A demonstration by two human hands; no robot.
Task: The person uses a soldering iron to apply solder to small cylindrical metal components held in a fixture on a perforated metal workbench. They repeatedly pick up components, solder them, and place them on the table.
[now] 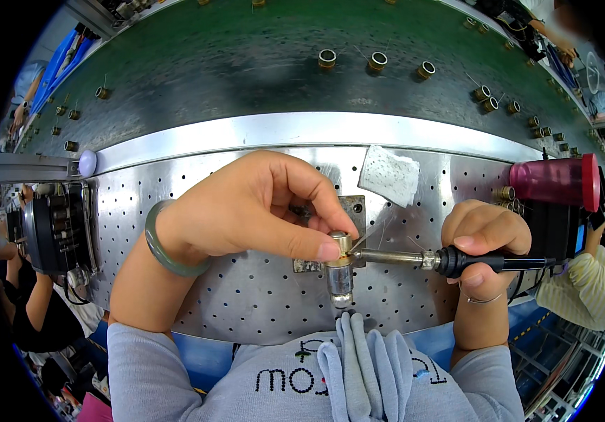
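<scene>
Left hand (246,204) angled inward, thumb (295,243) and fingers (322,204) pinched, right hand (488,243) curled in a grip, forearms (144,288) bare

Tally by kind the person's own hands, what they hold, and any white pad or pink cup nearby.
Bare left hand and right hand: 2
Black-handled soldering iron with silver metal barrel: 1
Silver-and-gold cylindrical metal piece: 1
White speckled pad: 1
Translucent pink plastic cup: 1
Total: 6

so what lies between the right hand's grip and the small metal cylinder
In the head view, the soldering iron: the front of its black handle, then its metal shaft, ending at the metal cylinder.
</scene>
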